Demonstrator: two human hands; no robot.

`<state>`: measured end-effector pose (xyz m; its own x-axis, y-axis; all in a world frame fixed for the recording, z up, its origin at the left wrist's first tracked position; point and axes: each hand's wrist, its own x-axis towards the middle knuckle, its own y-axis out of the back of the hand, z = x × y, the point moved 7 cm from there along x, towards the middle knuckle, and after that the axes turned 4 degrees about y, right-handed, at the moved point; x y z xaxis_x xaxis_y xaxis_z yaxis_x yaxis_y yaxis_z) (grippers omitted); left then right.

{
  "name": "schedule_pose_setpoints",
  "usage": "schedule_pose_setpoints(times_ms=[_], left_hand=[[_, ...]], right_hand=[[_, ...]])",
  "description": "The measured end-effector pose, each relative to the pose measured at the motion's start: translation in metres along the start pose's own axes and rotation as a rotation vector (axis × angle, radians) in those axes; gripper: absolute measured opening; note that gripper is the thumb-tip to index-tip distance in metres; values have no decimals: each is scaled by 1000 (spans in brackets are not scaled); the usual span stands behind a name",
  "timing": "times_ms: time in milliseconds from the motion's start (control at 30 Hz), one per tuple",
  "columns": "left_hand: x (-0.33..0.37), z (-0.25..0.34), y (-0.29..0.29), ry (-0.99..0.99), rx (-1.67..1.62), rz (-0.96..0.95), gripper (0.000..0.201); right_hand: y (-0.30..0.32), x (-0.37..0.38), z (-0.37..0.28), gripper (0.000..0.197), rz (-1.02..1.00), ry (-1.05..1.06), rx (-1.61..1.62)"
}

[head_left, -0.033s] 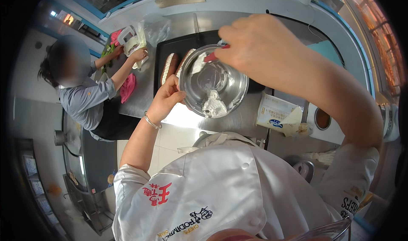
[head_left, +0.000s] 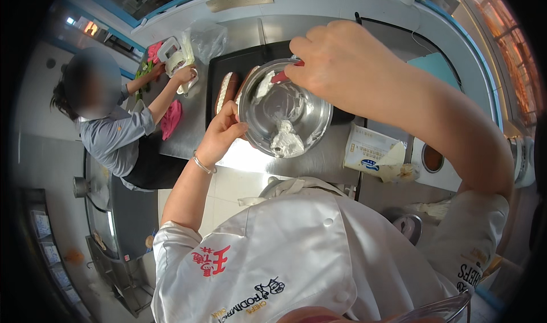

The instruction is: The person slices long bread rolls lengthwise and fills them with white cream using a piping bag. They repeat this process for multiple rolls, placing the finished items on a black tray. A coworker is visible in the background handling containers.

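A round steel mixing bowl [head_left: 325,115] is held up over the counter, and my left hand [head_left: 223,134] grips its left rim. White cream [head_left: 287,139] lies in a lump on the bowl's near side, with smears on the walls. My right hand [head_left: 336,58] is closed round the handle of a red spatula [head_left: 279,77], whose cream-coated blade touches the bowl's far left wall. Behind the bowl, partly hidden by it, a dark baking tray [head_left: 215,75] carries long brown pastries [head_left: 227,90] topped with white cream.
At the left a co-worker [head_left: 117,135] handles a white container [head_left: 183,75] beside a pink cloth [head_left: 171,119]. A clear plastic bag [head_left: 208,38] lies at the back. Right of the bowl stand an opened carton [head_left: 370,151] and a container of brown contents [head_left: 432,159].
The spatula and my right hand have shifted very slightly to the left and up. My left hand still holds the bowl in nearly the same spot.
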<state>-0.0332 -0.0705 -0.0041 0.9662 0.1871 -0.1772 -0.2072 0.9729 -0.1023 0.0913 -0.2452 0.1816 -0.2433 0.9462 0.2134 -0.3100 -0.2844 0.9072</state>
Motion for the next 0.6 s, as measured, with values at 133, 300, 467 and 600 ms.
schedule_pose_setpoints(times_ms=[133,300,467,600], left_hand=[[-6,5,7,-100,-29,72,14],[-13,2,21,-29,216,197,15],[-15,2,-11,-168,300,130,15],[-22,10,-11,-329,239,77,14]], right_hand=[[-33,-25,15,17,-133,-157,-4],[-42,-56,12,20,-170,-306,351],[-10,-86,15,21,76,-436,229],[-4,-65,13,20,155,-427,206]])
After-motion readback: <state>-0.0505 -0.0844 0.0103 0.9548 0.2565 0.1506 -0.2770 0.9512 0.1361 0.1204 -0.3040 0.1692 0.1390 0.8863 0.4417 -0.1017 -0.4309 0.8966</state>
